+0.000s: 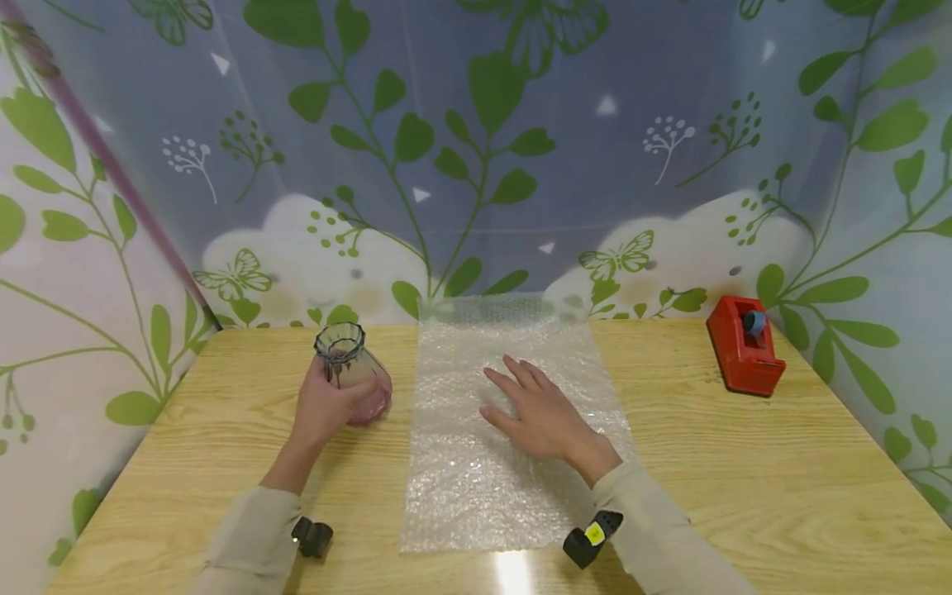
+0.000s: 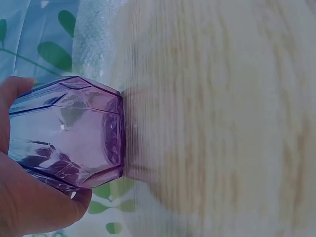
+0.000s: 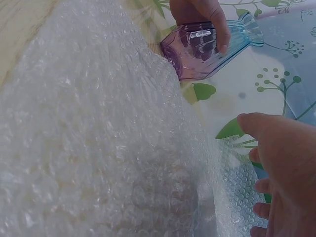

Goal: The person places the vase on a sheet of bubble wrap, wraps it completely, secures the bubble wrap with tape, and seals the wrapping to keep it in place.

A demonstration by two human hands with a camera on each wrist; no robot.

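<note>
A faceted glass vase (image 1: 371,400), purple at its base and bluish at its flared rim, is gripped by my left hand (image 1: 325,402), with fingers and thumb around its body. In the left wrist view the vase (image 2: 69,133) lies between thumb and fingers, its base close to the wooden surface; whether they touch I cannot tell. My right hand (image 1: 545,416) is spread over a sheet of bubble wrap (image 1: 454,463), fingers apart and holding nothing. The right wrist view shows this hand (image 3: 291,168) beside the bubble wrap (image 3: 98,128); contact between them cannot be made out.
A red tape dispenser (image 1: 749,355) with a blue roll stands at the back right of the wooden table (image 1: 692,446). Behind the table hangs a leaf-patterned curtain (image 1: 446,149), and the far end of the bubble wrap reaches up against it.
</note>
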